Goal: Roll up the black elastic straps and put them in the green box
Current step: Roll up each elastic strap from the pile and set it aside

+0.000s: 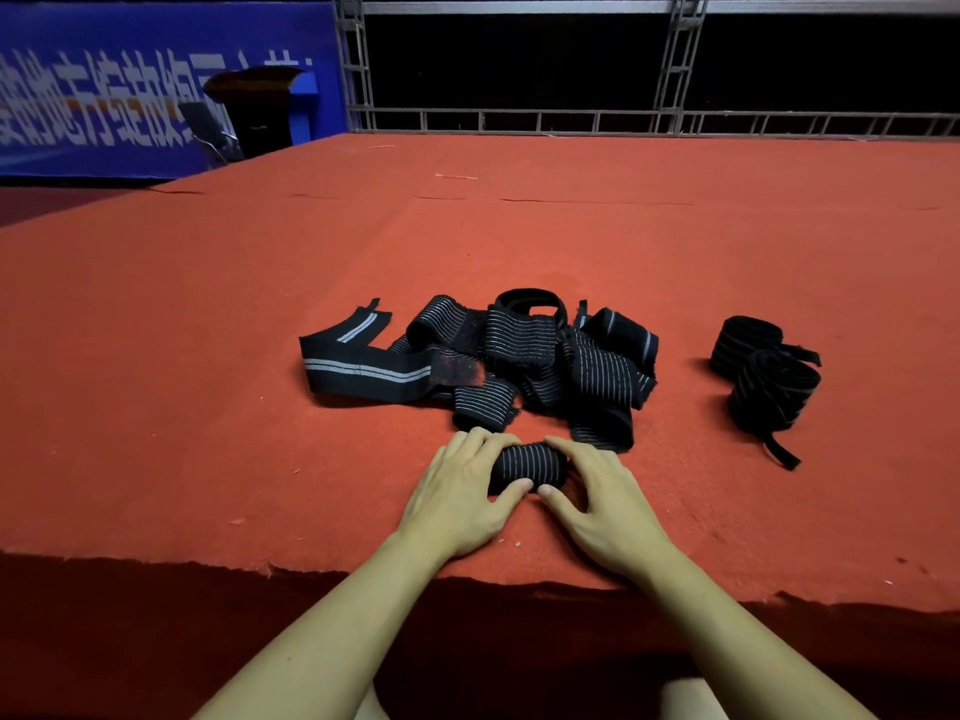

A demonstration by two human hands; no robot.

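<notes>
Honestly, both hands, left hand (457, 491) and right hand (602, 498), grip a half-rolled strap (530, 462) at 6 o'clock of the strap pile (493, 356). Soft, springy stuff; probably unrolls unless pinched at both ends.

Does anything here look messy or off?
Yes: the loose straps lie in a tangled heap on the red carpet, and one rolled bundle on the right trails a loose tail. No green box is in view.
</notes>
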